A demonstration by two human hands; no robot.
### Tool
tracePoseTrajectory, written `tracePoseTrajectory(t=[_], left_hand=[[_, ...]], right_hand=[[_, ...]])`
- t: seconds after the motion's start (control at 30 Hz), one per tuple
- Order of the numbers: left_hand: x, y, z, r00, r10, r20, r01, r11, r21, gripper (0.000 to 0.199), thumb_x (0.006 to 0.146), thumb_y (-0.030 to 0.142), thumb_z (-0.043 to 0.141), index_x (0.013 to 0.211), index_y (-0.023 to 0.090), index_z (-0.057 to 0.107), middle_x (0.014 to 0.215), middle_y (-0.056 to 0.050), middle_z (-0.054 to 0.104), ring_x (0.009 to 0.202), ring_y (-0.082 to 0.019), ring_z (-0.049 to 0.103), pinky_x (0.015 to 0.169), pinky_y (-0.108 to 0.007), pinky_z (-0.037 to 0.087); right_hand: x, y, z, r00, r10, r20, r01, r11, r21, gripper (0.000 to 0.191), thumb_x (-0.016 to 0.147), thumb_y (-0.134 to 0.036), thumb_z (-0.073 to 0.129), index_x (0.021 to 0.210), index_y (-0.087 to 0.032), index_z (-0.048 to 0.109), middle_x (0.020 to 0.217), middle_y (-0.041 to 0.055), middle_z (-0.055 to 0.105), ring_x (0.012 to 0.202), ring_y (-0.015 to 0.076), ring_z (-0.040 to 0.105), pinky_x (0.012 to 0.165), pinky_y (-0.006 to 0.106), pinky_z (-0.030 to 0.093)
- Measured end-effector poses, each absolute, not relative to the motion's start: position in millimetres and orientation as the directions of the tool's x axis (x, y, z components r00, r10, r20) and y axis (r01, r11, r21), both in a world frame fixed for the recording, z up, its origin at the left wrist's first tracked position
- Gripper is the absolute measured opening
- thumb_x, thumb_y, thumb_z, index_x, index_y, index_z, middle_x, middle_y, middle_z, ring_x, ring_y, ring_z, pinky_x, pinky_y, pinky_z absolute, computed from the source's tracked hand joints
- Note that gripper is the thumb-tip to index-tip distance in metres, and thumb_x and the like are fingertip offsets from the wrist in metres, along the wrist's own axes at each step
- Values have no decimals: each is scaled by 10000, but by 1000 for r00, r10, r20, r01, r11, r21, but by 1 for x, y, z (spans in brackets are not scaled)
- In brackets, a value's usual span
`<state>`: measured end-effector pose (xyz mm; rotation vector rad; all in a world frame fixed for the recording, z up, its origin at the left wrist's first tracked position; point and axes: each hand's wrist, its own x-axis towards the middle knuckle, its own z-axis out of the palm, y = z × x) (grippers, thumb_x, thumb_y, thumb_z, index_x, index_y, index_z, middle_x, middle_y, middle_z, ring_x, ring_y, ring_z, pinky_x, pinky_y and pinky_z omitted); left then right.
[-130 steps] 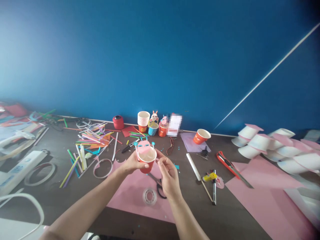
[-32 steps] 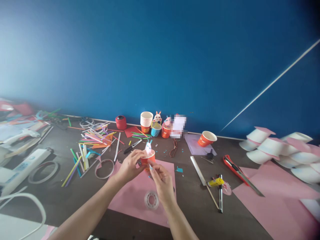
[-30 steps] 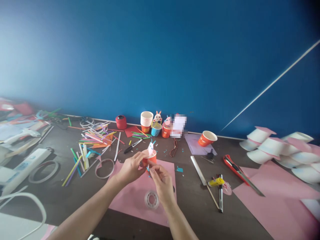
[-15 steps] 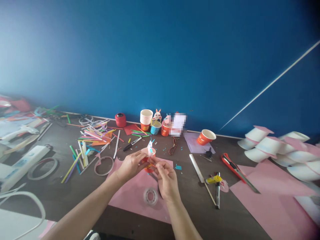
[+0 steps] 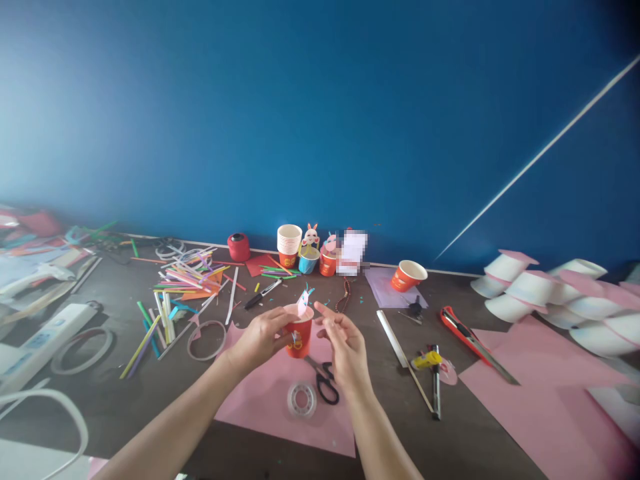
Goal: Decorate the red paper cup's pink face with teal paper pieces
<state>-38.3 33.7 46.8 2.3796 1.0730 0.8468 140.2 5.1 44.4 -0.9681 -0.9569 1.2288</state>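
A red paper cup stands upright near the far edge of a pink sheet, with a small white cut-out with blue tips rising from its rim. My left hand grips the cup's left side, fingers at the rim and wall. To the right of the cup, my right hand has its fingers apart, index finger pointing toward the cut-out, and nothing shows in it. Below the cup lie black-handled scissors and a clear tape roll.
Colored strips, a marker and a tape ring lie left. Stacked cups and decorated cups stand behind. A red cutter, a glue stick and white cup shapes are at right.
My right hand has moved right, away from the cup, and its fingers have opened. The cup's front and the scissors show more fully. My left hand stays at the cup.
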Motion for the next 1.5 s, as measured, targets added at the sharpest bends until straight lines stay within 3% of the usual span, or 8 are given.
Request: tracePoseTrajectory(t=[0.2, 0.37, 0.5, 0.8, 0.93, 1.13, 1.5], left_hand=[[-37, 30, 46, 570, 731, 375, 562, -680, 471, 264, 795, 255, 516, 1052, 230, 572, 913, -62, 593, 784, -164, 573, 674, -264, 452], [-34, 31, 41, 591, 705, 391, 586, -709, 393, 235, 772, 313, 554, 990, 247, 614, 865, -40, 610, 761, -168, 581, 658, -261, 446], [-34, 28, 39, 576, 706, 412, 584, -708, 396, 204, 779, 328, 547, 943, 235, 626, 872, -45, 620, 784, -171, 575, 659, -259, 437], [-36, 29, 35, 538, 740, 404, 584, -673, 455, 180, 788, 345, 535, 866, 219, 638, 828, -40, 630, 734, -152, 569, 628, -241, 418], [-34, 32, 36, 491, 775, 397, 609, -632, 479, 158, 778, 333, 551, 808, 204, 637, 771, -32, 628, 709, -150, 563, 628, -241, 408], [-27, 29, 40, 440, 803, 403, 632, -595, 496, 203, 802, 343, 515, 736, 184, 623, 724, -30, 607, 686, -136, 536, 617, -237, 396], [-23, 23, 38, 438, 808, 394, 627, -588, 510, 221, 789, 357, 529, 682, 183, 613, 706, -24, 592, 696, -141, 528, 621, -249, 399]], right_hand=[[150, 20, 55, -42, 998, -54, -230, -62, -971, 229, 730, -384, 604, 665, -171, 552, 780, 50, 648, 705, 155, 579, 487, 208, 416], [147, 19, 58, -117, 991, -59, -193, -81, -978, 262, 728, -411, 594, 644, -167, 548, 802, 50, 646, 707, 158, 585, 473, 206, 416], [148, 17, 54, -31, 995, -92, -159, -96, -983, 278, 716, -431, 596, 659, -162, 550, 696, 23, 635, 516, 99, 524, 410, 185, 376], [151, 18, 54, -43, 994, -99, -94, -102, -990, 256, 729, -418, 582, 701, -168, 534, 576, 14, 599, 544, 132, 562, 424, 188, 407], [151, 16, 51, 54, 995, -78, -26, -77, -997, 258, 735, -414, 572, 747, -157, 563, 492, -15, 533, 453, 100, 486, 415, 192, 405], [152, 19, 54, 15, 996, -86, 100, -87, -991, 246, 736, -370, 550, 628, -153, 511, 451, -35, 490, 375, 68, 419, 378, 177, 340], [159, 35, 58, -171, 920, -353, 138, -332, -933, 204, 670, -270, 502, 507, -149, 479, 439, -35, 500, 326, 59, 414, 339, 177, 312]])
